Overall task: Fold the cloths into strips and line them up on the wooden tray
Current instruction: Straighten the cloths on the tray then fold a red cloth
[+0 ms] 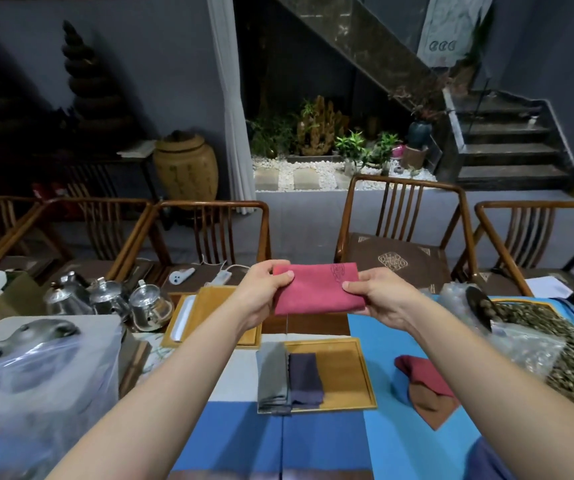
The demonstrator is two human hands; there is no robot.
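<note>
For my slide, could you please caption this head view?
Both hands, left hand and right hand, hold a pink cloth above the wooden tray bearing two folded strips.

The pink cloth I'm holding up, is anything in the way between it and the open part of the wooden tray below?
Nothing visible. The pink cloth hangs in the air between the left hand and right hand. On the wooden tray, the grey strip and purple strip fill the left part; the right part is bare.

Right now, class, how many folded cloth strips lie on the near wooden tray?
2. A grey strip lies at the left edge of the wooden tray, and a dark purple strip lies beside it on its right. More could be hidden beneath them.
</note>
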